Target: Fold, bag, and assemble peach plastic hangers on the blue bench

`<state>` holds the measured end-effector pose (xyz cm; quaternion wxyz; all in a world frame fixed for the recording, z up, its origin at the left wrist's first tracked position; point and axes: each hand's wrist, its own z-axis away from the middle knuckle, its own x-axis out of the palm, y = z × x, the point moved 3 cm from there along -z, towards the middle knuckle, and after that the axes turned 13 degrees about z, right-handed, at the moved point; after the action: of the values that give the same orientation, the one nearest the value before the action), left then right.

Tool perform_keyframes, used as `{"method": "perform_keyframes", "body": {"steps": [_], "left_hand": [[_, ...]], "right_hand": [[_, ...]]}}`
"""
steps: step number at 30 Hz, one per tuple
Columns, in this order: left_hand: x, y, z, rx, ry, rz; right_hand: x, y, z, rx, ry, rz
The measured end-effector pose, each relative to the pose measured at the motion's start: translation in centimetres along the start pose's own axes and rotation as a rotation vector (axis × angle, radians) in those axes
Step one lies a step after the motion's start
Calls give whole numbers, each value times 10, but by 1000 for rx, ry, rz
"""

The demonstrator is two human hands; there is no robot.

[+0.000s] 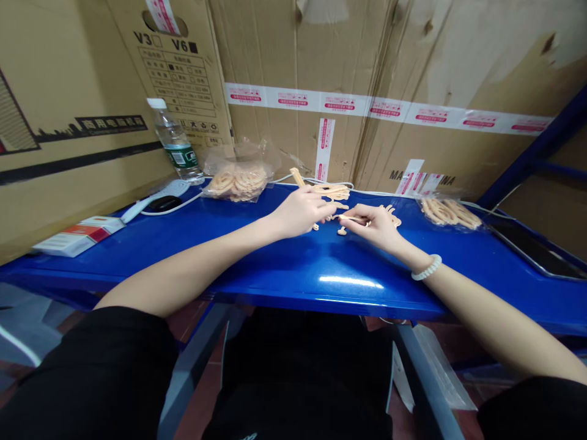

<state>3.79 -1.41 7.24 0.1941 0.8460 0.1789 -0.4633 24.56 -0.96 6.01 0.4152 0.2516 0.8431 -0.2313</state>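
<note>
My left hand [300,211] and my right hand [373,225] meet over the middle of the blue shelf [298,269]. Both hands pinch a thin beige plastic strip [351,218] held between them. The left hand also grips a beige strip [297,176] that sticks up behind it. A small loose pile of beige plastic parts [334,192] lies just behind the hands, and single small pieces [342,231] lie under them. A white bead bracelet [426,267] is on my right wrist.
A clear bag of beige parts [238,180] sits at the back left, another bag [447,212] at the right. A water bottle [174,142], a white power strip [153,200] and a red-and-white box [77,235] stand left. A dark tablet [532,247] lies far right. Cardboard boxes [367,73] form the back wall.
</note>
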Motion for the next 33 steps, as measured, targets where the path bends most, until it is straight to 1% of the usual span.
{"method": "perform_keyframes", "body": {"steps": [2, 4, 5, 7, 9, 12, 15, 17, 19, 22, 27, 29, 33], "left_hand": [[-8, -11, 0, -32, 20, 14], [-12, -25, 1, -62, 10, 10], [-12, -33, 2, -71, -7, 2], [-9, -47, 4, -89, -44, -25], [-3, -59, 7, -90, -110, -46], [5, -67, 10, -55, -222, -20], [6, -66, 13, -23, -282, 88], [4, -63, 13, -32, -278, 166], [2, -60, 14, -73, -244, 205], [3, -57, 15, -148, -195, 176], [16, -49, 14, -204, -191, 76], [18, -44, 13, -191, -200, 81], [20, -31, 12, -91, -208, 101]], "right_hand": [[-1, 5, 0, -24, -4, 129], [0, 8, 1, -101, -35, 268], [2, 9, 1, -129, -59, 300], [7, 9, 1, -163, -109, 308], [11, 10, 1, -176, -153, 295], [17, 13, 2, -177, -211, 264], [18, 16, 2, -174, -230, 236], [17, 16, 2, -174, -227, 227], [17, 16, 2, -174, -220, 224], [15, 16, 2, -166, -216, 210], [16, 18, 2, -129, -264, 155], [16, 19, 2, -114, -262, 155], [17, 20, 2, -102, -254, 185]]}}
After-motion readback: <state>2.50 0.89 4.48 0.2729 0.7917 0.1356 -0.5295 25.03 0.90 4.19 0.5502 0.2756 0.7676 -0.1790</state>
